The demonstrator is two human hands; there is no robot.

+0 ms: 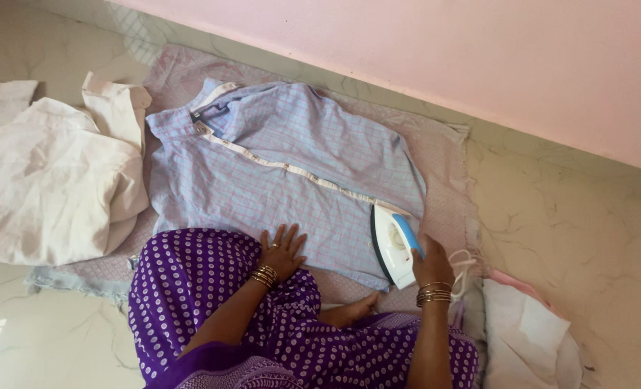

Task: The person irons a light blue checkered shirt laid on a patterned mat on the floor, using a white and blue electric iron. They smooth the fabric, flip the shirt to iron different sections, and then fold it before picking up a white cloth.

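1. The right hand (431,264) has its fingers curled tight around the blue handle of a white electric iron (394,243), bangles at the wrist.
2. The iron's smooth, pointed sole rests on the hem of a pale blue checked shirt (284,173), near the right edge of the pinkish patterned floor cloth (443,173).
3. The left hand (284,248) lies flat, fingers spread wide, gripping nothing, pressing the shirt's lower edge.
4. A crumpled white garment (46,180) sits off the cloth's left edge.
5. Folded white fabric (522,331) lies on the marbled floor (587,230).
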